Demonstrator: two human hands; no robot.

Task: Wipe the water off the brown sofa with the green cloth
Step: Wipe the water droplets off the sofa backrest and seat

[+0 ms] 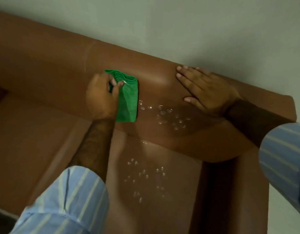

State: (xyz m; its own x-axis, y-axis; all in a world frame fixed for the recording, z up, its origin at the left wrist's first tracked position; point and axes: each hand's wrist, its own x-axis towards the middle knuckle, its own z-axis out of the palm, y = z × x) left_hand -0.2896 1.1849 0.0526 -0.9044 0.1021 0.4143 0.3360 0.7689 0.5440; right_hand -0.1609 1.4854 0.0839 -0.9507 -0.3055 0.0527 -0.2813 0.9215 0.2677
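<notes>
The brown sofa (44, 68) fills the head view, seen from above. My left hand (102, 97) grips the folded green cloth (129, 100) and presses it flat against the backrest. Just right of the cloth, several water drops (166, 115) bead on the backrest. More water drops (144, 176) lie on the seat cushion below. My right hand (205, 88) rests flat, fingers spread, on the top of the backrest, holding nothing.
A pale wall (179, 22) runs behind the sofa's top edge. The sofa's right armrest (233, 191) stands at the lower right, in shadow. Another seat cushion (27, 141) lies to the left. Striped blue sleeves cover both of my forearms.
</notes>
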